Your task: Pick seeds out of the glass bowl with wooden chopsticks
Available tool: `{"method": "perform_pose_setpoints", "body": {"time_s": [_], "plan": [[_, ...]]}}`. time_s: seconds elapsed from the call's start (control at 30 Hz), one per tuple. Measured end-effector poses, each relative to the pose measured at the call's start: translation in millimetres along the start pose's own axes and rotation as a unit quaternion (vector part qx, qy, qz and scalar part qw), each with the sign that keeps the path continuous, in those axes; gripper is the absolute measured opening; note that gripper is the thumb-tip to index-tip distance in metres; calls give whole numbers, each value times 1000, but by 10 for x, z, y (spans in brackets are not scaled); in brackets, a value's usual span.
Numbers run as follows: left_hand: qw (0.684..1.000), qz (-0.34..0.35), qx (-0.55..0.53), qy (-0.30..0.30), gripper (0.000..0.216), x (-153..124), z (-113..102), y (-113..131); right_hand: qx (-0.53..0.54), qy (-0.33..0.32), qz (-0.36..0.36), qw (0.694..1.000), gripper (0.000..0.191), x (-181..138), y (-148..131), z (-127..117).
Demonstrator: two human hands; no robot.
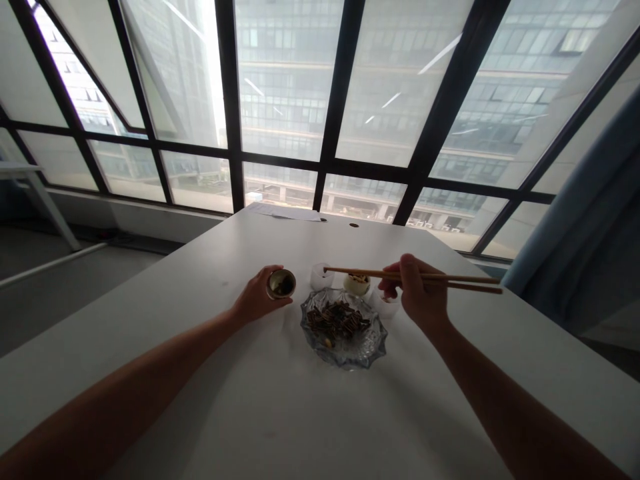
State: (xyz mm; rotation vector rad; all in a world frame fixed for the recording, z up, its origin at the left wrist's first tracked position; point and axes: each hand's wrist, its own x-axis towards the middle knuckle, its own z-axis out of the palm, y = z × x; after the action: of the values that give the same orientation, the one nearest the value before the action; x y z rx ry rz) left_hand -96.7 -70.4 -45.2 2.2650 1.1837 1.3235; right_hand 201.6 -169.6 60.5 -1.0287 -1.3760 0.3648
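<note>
My left hand (256, 296) is wrapped round a small cup (281, 284) with some dark bits inside. In my right hand (423, 293) is a pair of wooden chopsticks (465, 278), their tips pointing left over a small white translucent cup (321, 276). A small dark piece shows at the tips. Below the chopsticks sits a cream-coloured cup (357, 285) with brownish pieces in it. Another translucent cup (388, 305) stands partly hidden by my right fingers. Nearest me lies a scalloped glass dish (353, 357) holding a heap of dark brown, seed-like pieces (339, 320).
Everything stands on a white table (240, 400). Sheets of paper (285, 213) lie at its far edge, near two dark round holes. Beyond are tall black-framed windows (327, 100). A blue-grey curtain (580, 220) hangs at the right, and another white table (45, 193) stands at the left.
</note>
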Motion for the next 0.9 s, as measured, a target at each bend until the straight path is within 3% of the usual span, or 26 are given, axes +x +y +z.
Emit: {"method": "perform_pose_setpoints", "body": {"time_s": [0.23, 0.37, 0.67, 0.9], "plan": [[999, 33, 11, -12, 71, -7, 4, -35, -40, -147, -44, 987, 52, -153, 104, 569], [999, 42, 14, -15, 70, -4, 1, -35, -72, -213, -59, 973, 45, -94, 148, 676], [999, -3, 31, -18, 70, 0, 10, -17, -30, -111, 24, 993, 60, -135, 106, 174], [998, -58, 38, -10, 75, 20, 23, -56, -77, -185, -21, 979, 59, -267, 183, -94]]}}
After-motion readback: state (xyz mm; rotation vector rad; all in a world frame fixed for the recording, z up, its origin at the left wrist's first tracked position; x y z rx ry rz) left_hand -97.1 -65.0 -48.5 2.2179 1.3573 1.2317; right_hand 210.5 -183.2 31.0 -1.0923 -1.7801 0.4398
